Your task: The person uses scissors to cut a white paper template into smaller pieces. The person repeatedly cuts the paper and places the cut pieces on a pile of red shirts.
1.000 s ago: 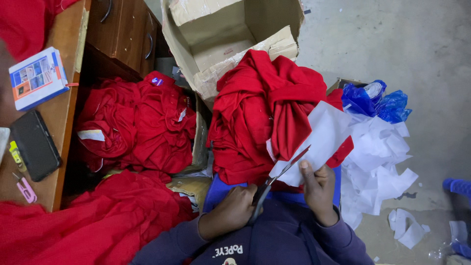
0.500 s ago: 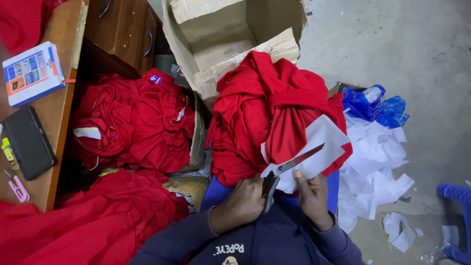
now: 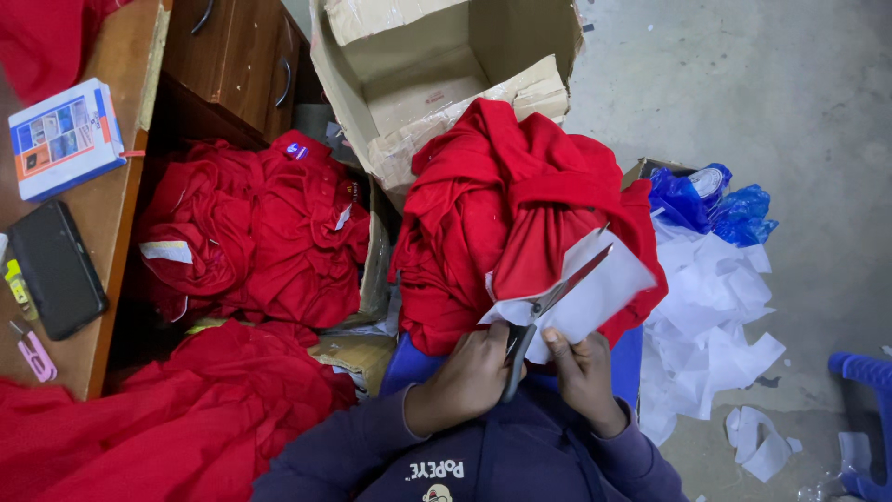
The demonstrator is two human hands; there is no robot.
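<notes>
My left hand (image 3: 462, 383) grips dark-handled scissors (image 3: 546, 307), and their open blades bite into a white sheet (image 3: 595, 293). From below, my right hand (image 3: 581, 370) pinches the sheet's lower edge. The sheet lies against a heap of red garments (image 3: 506, 200) right in front of me. Both of my sleeves are dark blue.
An open cardboard box (image 3: 418, 84) stands behind the heap. More red garments (image 3: 251, 232) lie at the left, beside a wooden desk (image 3: 102, 242) with a black phone (image 3: 56, 270) and a small box (image 3: 65, 138). White offcuts (image 3: 715, 325) and blue bags (image 3: 711, 200) are at the right on the concrete floor.
The scissors and the white sheet have shifted slightly up and to the right against the red heap. The blades have advanced further into the sheet.
</notes>
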